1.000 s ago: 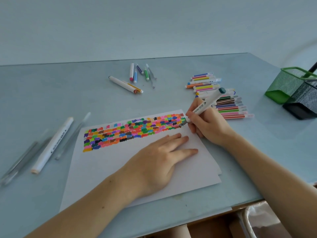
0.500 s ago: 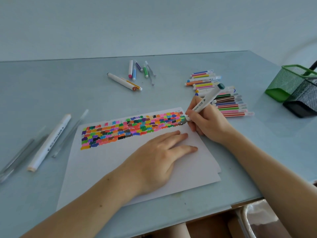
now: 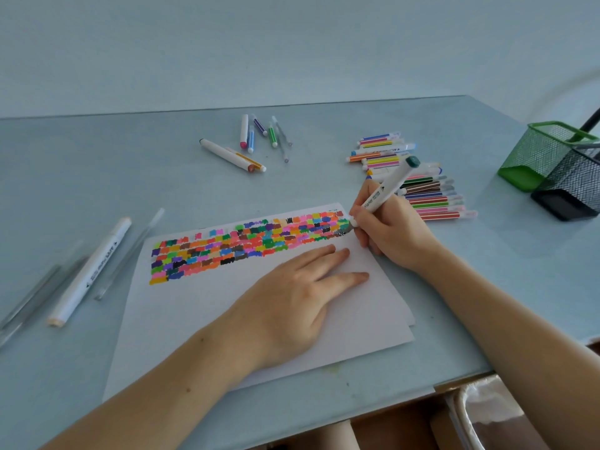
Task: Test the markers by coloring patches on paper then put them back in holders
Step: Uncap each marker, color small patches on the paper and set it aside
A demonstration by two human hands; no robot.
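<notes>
At paper's (image 3: 227, 319) right edge, marker (image 3: 388, 190) pinched in right hand (image 3: 389, 228).

Pale blue table (image 3: 324, 125), white paper (image 3: 227, 319), loose markers (image 3: 422, 196), green mesh holder (image 3: 535, 157), black mesh holder (image 3: 574, 190)

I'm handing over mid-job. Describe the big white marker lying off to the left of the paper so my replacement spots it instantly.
Start at the paper with the coloured patches, held flat by the left hand. On the table just left of it lies a fat white marker, angled toward the paper's top. Beside it lie only thin, clear, greyish pens; it is far thicker, opaque white, with black print and a pale beige cap.
</notes>
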